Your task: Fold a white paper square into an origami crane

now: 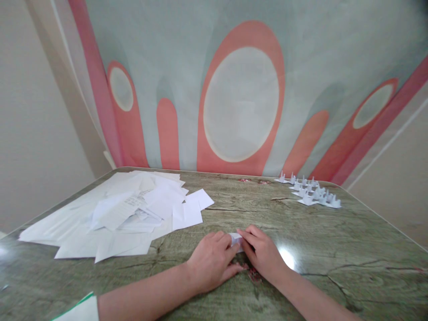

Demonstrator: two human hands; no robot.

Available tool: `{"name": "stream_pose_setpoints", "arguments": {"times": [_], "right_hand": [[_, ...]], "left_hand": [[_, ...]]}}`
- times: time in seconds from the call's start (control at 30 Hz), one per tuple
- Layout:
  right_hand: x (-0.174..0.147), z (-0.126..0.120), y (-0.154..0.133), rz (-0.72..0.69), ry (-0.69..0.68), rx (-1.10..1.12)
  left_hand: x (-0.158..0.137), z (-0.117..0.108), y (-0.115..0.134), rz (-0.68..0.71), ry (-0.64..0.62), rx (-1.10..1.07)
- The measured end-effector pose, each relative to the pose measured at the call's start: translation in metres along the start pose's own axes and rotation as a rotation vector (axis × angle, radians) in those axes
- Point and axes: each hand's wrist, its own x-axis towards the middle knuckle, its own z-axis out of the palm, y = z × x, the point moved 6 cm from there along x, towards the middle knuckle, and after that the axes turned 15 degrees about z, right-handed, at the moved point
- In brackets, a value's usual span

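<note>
A small folded piece of white paper [236,239] lies between my two hands near the front middle of the table. My left hand [214,258] presses its fingers onto the paper's left side, covering much of it. From the right, my right hand [262,252] pinches the paper's upper right edge between thumb and forefinger. How far the paper is folded I cannot tell, since the fingers hide most of it. Several folded white paper figures with upright points [312,189] stand in rows at the table's far right.
A spread-out heap of white paper sheets [130,191] covers the table's left side, some with writing. Two small squares of paper [187,215] lie at its right edge. Behind the wood-patterned table [334,240] stands a wall [187,58] with red and pale shapes.
</note>
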Motion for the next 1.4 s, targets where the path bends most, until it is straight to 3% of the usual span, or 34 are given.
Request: {"name": "stream_pose_setpoints", "arguments": {"times": [0.4,1.0,1.4], "right_hand": [[0.0,-0.003,-0.002,0.008,-0.018,-0.006],[-0.006,0.004,-0.004,-0.169,0.036,-0.362],[-0.009,0.002,-0.008,-0.221,0.05,-0.434]], "left_hand": [[0.003,0.009,0.003,-0.001,-0.038,-0.004],[0.005,0.014,0.005,0.019,-0.062,-0.008],[0.007,0.015,0.003,0.031,-0.039,0.004]]}}
